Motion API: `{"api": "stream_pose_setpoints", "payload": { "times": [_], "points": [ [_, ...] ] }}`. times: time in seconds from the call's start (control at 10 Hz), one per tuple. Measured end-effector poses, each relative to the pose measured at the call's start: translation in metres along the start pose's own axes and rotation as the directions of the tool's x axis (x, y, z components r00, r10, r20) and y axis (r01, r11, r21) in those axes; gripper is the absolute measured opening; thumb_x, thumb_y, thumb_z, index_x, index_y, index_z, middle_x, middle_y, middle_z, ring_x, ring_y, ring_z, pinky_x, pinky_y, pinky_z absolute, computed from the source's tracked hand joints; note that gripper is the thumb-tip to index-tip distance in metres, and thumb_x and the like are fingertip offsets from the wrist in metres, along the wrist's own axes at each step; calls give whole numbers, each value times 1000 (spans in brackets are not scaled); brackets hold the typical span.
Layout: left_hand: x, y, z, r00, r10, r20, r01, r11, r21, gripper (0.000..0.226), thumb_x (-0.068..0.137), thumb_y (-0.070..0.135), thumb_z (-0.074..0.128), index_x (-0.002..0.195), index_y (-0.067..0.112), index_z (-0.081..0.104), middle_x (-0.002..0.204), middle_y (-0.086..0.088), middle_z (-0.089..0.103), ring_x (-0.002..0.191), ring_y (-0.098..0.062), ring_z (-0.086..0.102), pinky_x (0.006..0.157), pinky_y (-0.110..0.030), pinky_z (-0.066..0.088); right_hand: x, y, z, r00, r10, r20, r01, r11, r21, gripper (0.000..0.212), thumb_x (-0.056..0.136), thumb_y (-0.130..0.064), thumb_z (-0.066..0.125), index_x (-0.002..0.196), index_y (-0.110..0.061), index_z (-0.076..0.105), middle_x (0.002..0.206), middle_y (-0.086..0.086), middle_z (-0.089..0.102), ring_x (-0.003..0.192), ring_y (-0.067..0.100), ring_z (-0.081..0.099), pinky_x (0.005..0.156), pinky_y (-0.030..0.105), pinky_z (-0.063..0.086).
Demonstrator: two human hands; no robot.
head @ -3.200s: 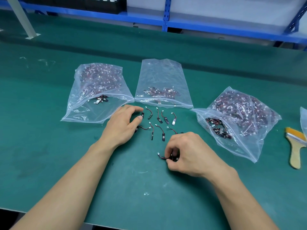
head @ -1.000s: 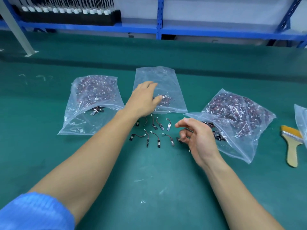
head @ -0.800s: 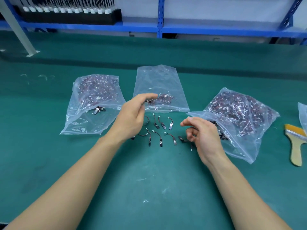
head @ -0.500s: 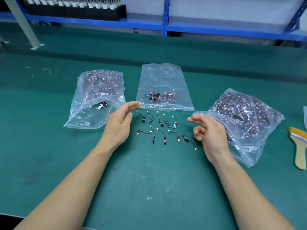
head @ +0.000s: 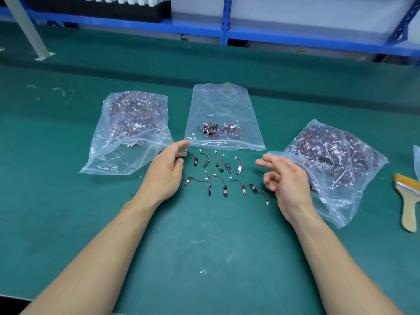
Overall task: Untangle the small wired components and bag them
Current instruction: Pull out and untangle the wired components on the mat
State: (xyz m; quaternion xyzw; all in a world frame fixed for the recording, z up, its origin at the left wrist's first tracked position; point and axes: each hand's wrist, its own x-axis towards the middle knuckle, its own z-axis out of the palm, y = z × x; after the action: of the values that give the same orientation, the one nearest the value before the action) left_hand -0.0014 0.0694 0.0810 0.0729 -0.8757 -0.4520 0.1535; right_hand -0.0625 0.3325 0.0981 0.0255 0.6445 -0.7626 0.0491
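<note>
The bare left hand (head: 166,172) stands on edge, palm turned toward the right hand, fingers loosely straight, holding nothing. The bare right hand (head: 286,181) faces it, well apart. Its first two fingers stretch toward the left hand and the other two curl in, empty. The left forearm (head: 102,246) and right forearm (head: 336,258) reach forward, converging slightly.

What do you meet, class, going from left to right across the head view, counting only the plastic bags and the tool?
Packed bag of wired components → sparsely filled zip bag → bulging bag of wired components → paintbrush.
</note>
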Motion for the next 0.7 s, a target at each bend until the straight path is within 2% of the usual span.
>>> {"api": "stream_pose_setpoints", "payload": {
  "times": [0.2,0.7],
  "points": [
    [1,-3,1,1000,-7,11,7,1000,7,49,101,1,39,140,28,50,137,16,57,120,5,55,102,-15,37,-1,2,0,999,-34,-6,34,999,-37,13,100,-16,58,94,-14,70,96,7,77,53,12,50,48,17,38],
    [0,-1,1,1000,1,12,-1,1000,23,47,101,1,40,140,25,51,137,13,58,122,-1,56,107,-24,39,1,3,0,999,-48,12,49,998,-43,15,100,-18,58,92,-16,71,95,5,77,52,11,51,48,16,39]
  ]
}}
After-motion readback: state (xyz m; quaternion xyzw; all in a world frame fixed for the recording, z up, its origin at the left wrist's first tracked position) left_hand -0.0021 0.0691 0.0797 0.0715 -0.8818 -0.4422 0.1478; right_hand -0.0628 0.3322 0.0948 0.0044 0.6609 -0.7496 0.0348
